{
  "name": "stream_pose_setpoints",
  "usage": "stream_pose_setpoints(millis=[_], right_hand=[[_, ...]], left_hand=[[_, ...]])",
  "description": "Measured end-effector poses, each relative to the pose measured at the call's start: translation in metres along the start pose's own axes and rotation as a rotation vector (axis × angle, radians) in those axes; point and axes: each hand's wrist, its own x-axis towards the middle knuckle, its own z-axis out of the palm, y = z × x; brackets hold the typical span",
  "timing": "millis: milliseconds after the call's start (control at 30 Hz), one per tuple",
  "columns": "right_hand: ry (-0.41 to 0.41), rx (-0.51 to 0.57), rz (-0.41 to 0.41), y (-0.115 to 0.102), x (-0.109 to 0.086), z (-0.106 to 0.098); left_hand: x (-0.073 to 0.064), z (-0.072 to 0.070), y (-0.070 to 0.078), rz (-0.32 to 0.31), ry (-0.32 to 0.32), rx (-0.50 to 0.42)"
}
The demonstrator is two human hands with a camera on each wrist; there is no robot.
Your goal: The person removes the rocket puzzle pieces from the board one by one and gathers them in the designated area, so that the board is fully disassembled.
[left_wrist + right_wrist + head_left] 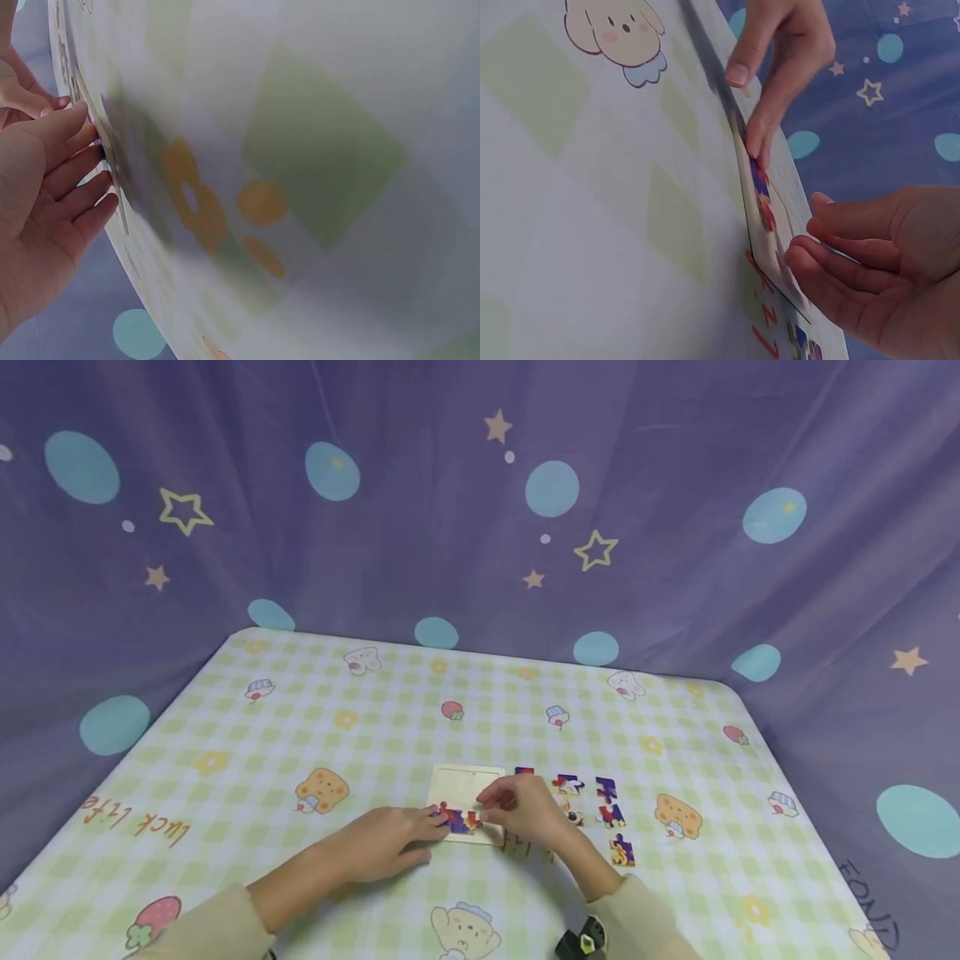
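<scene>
A pale wooden puzzle board (468,783) lies on the table, with a strip of colourful jigsaw pieces (459,822) inside its near edge. My left hand (386,843) reaches in from the left, its fingertips resting on the left end of that strip. From the right comes my right hand (528,810), low over the board, with thumb and fingertips around the strip's right end. The right wrist view shows the fingers of this hand (877,262) loosely bent, and no piece shows between them. The left wrist view has the left hand's fingers (79,169) extended along the board's edge.
Right of the board lie several loose jigsaw pieces, among them a top one (568,784), a far-right one (612,815) and a lower one (622,850). My right forearm partly covers this group. A checked cloth (360,735) covers the table; a purple curtain (420,552) hangs behind.
</scene>
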Motion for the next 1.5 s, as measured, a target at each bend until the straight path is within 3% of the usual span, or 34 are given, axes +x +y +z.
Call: stream_pose_setpoints(millis=[200,500,1267,1500], right_hand=[[-0.071,-0.012,0.051,-0.005,0.005,0.006],[-0.103,-0.036,0.069,-0.011,0.012,0.008],[-0.015,0.033,0.165,-0.014,0.018,0.013],[-0.04,0.071,0.249,-0.013,0.016,0.016]], left_hand=[[0.001,0.001,-0.002,0.042,0.022,0.019],[0.001,0.003,-0.006,0.031,0.019,0.017],[0.006,-0.007,-0.005,0.03,0.0,0.029],[0.005,-0.008,-0.002,0.041,-0.006,0.021]])
